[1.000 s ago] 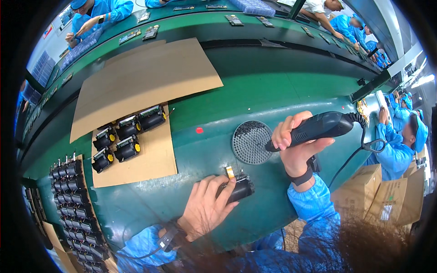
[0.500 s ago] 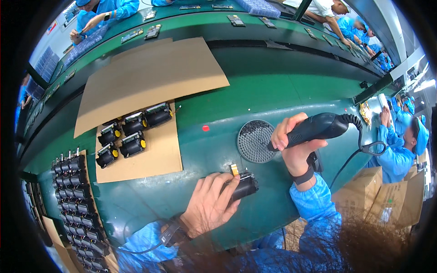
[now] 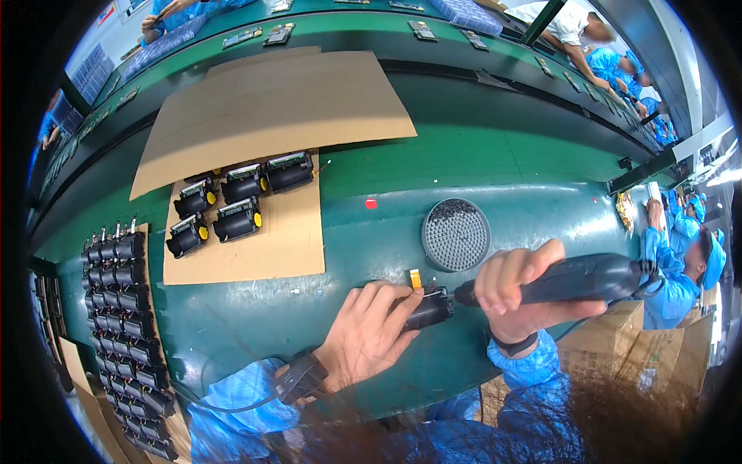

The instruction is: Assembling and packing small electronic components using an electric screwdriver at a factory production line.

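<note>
My left hand [image 3: 365, 331] presses a black cylindrical part [image 3: 425, 312] against the green bench, fingers over its left portion. An orange flex strip [image 3: 416, 279] stands up from the part's far side. In my right hand [image 3: 506, 294] is a black electric screwdriver [image 3: 587, 280], held nearly level with its coiled cord toward the right. Its nose points left, at the right end of the black part; whether the tip touches cannot be made out. Just beyond sits a round grey dish [image 3: 456, 241] with a dimpled surface and small dark pieces along its far side.
Several black parts with yellow round ends [image 3: 238, 220] lie on a cardboard sheet [image 3: 286, 259], beneath another cardboard sheet [image 3: 270, 108]. Rows of black parts [image 3: 127, 309] fill the left side. A conveyor with circuit boards [image 3: 280, 34] runs behind; co-workers [image 3: 680, 255] and cardboard boxes [image 3: 618, 348] are at right.
My right hand has brought the screwdriver down from over the dish to the black part's right end. My left hand still holds the part. The whole view has shifted slightly.
</note>
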`<state>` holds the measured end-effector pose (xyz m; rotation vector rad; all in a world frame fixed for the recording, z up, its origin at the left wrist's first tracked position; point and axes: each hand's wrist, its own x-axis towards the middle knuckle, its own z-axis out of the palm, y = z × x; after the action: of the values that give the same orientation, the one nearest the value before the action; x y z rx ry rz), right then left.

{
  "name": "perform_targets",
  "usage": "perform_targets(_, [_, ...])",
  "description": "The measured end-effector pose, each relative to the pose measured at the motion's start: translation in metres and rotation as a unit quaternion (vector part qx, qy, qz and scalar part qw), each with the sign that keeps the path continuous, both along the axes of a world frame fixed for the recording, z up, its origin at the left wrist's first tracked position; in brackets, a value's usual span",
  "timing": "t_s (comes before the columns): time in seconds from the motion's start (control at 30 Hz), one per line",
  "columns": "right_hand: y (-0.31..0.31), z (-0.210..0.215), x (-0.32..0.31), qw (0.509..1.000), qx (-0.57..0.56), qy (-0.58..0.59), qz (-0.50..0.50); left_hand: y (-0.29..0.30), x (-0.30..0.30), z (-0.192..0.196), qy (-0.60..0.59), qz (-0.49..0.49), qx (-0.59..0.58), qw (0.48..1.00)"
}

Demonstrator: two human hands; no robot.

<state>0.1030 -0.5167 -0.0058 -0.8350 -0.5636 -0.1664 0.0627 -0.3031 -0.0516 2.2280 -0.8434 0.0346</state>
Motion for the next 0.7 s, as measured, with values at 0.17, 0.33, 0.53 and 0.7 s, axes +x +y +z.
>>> perform_targets(0.17, [0.008,-0.011,-0.005,1.000,-0.015,0.003,0.012,-0.001,0.000,0.000,0.003,0.005,-0.011,1.000])
perform_targets(0.33, [0.009,-0.015,-0.005,0.999,-0.021,0.009,0.024,0.001,0.001,0.001,0.005,-0.007,-0.002,1.000])
perform_targets(0.53, [0.009,-0.020,-0.006,0.999,-0.024,0.007,0.026,0.002,0.001,0.000,0.010,-0.009,0.007,1.000])
perform_targets(0.7, [0.007,-0.022,-0.005,0.999,-0.017,-0.010,0.034,0.002,0.000,0.000,0.009,-0.007,0.010,1.000])
